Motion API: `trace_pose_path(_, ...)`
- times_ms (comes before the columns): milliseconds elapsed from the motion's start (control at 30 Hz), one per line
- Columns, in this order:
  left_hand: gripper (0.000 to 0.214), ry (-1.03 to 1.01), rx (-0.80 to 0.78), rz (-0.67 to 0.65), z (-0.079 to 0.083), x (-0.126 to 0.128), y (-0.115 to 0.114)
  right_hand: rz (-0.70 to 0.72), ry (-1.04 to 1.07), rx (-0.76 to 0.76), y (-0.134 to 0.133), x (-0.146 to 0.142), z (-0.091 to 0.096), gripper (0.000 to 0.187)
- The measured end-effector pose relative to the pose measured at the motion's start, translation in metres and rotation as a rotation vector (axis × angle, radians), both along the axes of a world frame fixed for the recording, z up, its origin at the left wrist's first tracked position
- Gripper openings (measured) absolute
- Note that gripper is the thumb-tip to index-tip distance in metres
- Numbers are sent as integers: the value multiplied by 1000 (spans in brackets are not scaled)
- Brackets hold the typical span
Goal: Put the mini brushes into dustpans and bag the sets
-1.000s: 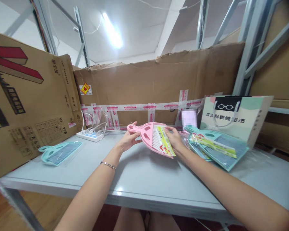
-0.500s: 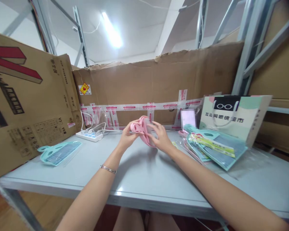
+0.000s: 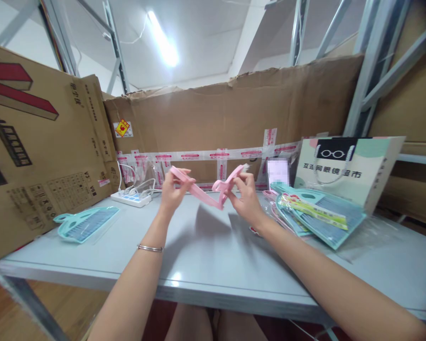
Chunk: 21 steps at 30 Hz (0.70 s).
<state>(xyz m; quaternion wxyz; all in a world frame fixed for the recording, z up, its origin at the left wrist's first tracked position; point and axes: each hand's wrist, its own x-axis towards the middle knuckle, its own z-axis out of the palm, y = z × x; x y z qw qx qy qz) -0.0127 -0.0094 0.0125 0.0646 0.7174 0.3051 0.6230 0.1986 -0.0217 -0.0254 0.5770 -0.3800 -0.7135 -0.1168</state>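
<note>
My left hand is closed on a pink dustpan, which is seen nearly edge-on and tilted down toward the right. My right hand grips a small pink brush. Pale bristles show at its upper right end, and a looped handle lies near the dustpan. Both pieces are held above the grey table. Whether they touch at the dustpan's lower end, I cannot tell. Fingers cover part of each piece.
At the left lies a bagged turquoise dustpan and brush set. Several turquoise and pink sets are piled at the right before a paper bag. A power strip stands at the back. Cardboard walls enclose the table.
The pink pieces, close together before, are now apart. My left hand has moved left with the dustpan, and my right hand has moved slightly right with the brush. A small label now shows by my right wrist.
</note>
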Motion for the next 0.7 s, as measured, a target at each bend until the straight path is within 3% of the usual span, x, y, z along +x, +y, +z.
trace_pose_path(100, 33, 144, -68, 344, 7, -21, 3, 3, -158, -63, 0, 1, -4, 18)
trace_pose_path(200, 25, 495, -210, 514, 10, -28, 0, 114, -456, -137, 5, -5, -15, 24)
trace_pose_path(300, 13, 740, -297, 550, 11, -28, -7, 190, -661, -200, 10, -13, -27, 21)
trace_pose_path(433, 10, 939, -478, 599, 7, -31, -10, 176, -846, -352, 13, -14, -35, 21)
trace_pose_path(567, 9, 1129, -720, 502, 1, -37, -7, 141, -786, -481, 12, -7, -33, 30)
trace_pose_path(700, 11, 1145, -789, 489, 0, -39, -5, 136, -681, -501, 14, -1, -30, 35)
